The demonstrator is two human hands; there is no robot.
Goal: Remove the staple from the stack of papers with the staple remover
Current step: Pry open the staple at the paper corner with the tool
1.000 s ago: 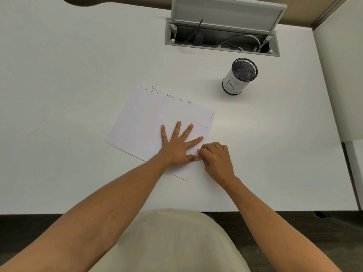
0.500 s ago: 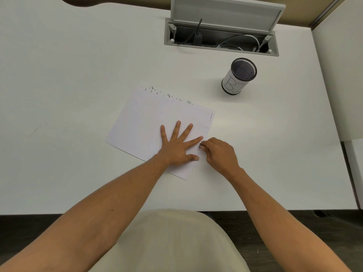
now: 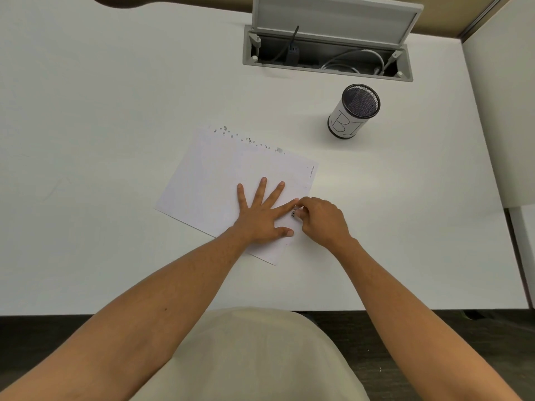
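A white stack of papers point(image 3: 220, 180) lies at an angle on the white desk. My left hand point(image 3: 265, 214) presses flat on its near right part, fingers spread. My right hand point(image 3: 321, 219) sits at the stack's right edge, its fingers curled round a small staple remover point(image 3: 294, 213), of which only a dark metal tip shows beside my left index finger. The staple itself is hidden under the tool and my fingers.
A black mesh pen cup point(image 3: 353, 112) with a white label stands to the right beyond the papers. An open cable hatch point(image 3: 327, 53) with cords sits at the desk's back. A white side panel point(image 3: 509, 111) bounds the right. The desk's near edge point(image 3: 115, 312) runs above my lap.
My right hand has shifted up along the paper's right edge towards my left index finger, and the tool's tip now shows. My left hand has stayed pressed on the stack.
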